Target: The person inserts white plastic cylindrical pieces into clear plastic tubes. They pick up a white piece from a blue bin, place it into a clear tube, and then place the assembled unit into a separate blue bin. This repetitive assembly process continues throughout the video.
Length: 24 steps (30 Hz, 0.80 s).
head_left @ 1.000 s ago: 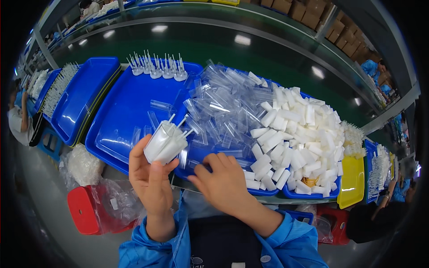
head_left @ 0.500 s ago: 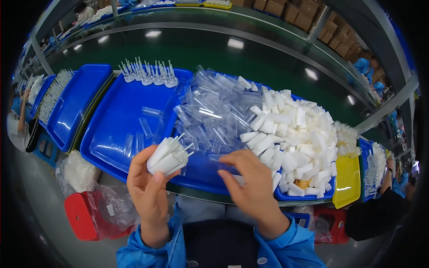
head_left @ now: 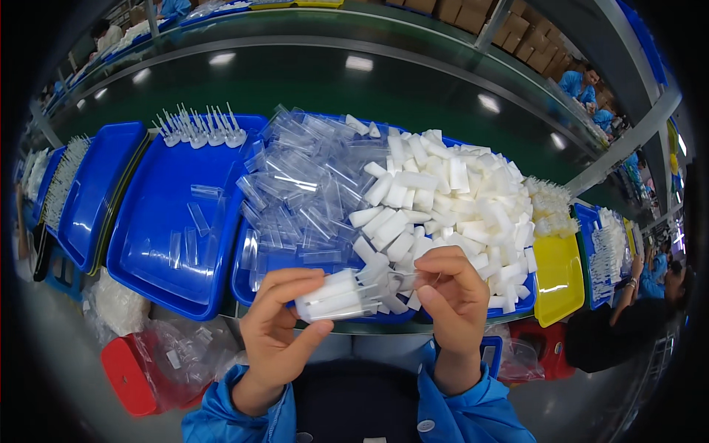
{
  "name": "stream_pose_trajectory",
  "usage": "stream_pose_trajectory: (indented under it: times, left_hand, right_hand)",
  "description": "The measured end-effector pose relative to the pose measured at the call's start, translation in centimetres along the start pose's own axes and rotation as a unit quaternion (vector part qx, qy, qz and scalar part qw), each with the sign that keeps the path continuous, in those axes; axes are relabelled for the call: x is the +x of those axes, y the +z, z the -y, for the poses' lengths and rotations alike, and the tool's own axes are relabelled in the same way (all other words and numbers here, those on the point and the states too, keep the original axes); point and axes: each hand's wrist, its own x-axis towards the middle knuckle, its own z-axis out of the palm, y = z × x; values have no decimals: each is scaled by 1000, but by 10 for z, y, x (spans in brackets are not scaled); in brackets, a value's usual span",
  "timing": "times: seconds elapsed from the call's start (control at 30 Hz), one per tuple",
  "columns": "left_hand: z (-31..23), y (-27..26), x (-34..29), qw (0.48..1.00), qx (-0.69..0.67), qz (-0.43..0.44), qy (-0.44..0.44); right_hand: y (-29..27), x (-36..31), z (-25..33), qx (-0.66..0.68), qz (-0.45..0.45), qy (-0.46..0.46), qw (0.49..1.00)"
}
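Note:
My left hand (head_left: 275,341) is closed round a bundle of white pieces (head_left: 330,297) with thin pale tubes sticking out of its right end. The bundle lies tilted on its side, pointing right. Facing those tube ends, my right hand (head_left: 459,304) pinches a clear plastic sleeve (head_left: 403,282), partly hidden by the fingertips. Both hands are above the near edge of the trays. Beyond them lie a heap of clear plastic sleeves (head_left: 304,181) and, to its right, a pile of white foam blocks (head_left: 473,196).
A blue tray (head_left: 151,221) at left carries a few loose clear sleeves and finished-looking bundles (head_left: 199,129) standing upright at its far edge. A yellow tray (head_left: 559,280) sits at right. Beyond runs a green conveyor belt (head_left: 310,77). Red stools (head_left: 127,376) stand below.
My left hand has moved right and tipped the bundle from upright onto its side. My right hand has come away from the sleeve heap with a clear sleeve and moved right. The view has shifted right.

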Motion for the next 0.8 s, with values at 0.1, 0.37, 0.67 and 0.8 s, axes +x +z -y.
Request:
stream_pose_trajectory:
  times: [0.1, 0.37, 0.67, 0.8]
  left_hand:
    - [4, 2, -1, 1000, 15, 15, 10]
    - [6, 6, -1, 999, 39, 29, 9]
    - [7, 6, -1, 997, 67, 27, 18]
    - [9, 5, -2, 996, 80, 28, 23]
  right_hand:
    - [-1, -4, 6, -31, -10, 12, 999]
    - [3, -8, 4, -11, -109, 17, 994]
    - [8, -11, 9, -50, -62, 16, 997]
    - [11, -13, 10, -40, -62, 23, 997]
